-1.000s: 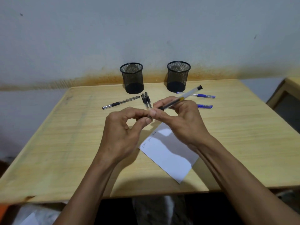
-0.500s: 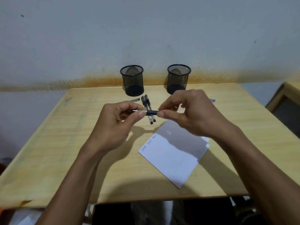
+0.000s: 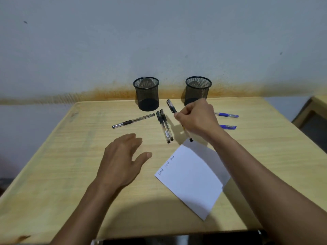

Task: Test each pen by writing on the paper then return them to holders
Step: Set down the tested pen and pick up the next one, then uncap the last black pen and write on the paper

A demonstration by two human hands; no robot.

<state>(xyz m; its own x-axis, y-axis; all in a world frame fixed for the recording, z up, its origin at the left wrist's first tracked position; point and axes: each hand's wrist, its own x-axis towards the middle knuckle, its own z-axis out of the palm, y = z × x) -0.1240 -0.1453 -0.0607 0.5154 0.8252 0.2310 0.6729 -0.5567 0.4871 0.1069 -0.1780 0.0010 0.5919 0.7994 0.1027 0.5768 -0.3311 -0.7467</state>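
My right hand (image 3: 196, 119) grips a black capped pen (image 3: 171, 106), its capped end pointing up-left between the two holders and its tail showing below my hand. My left hand (image 3: 122, 160) hovers open over the table, holding nothing. Two black pens (image 3: 165, 127) lie side by side in the middle. Another black pen (image 3: 133, 120) lies to their left. Two blue pens (image 3: 227, 115) (image 3: 228, 127) lie at the right, partly hidden by my right hand. The white paper (image 3: 192, 177) bears three written words along its left edge. Two black mesh holders (image 3: 146, 93) (image 3: 198, 89) stand empty at the back.
The wooden table (image 3: 70, 156) stands against a grey wall with a rusty stain along its base. Another wooden piece of furniture (image 3: 316, 112) sits at the far right. The table's front edge runs near the bottom of the view.
My hands have separated: the left one let go of the pen and dropped open towards the table, while the right one carried the capped pen up and back towards the holders.
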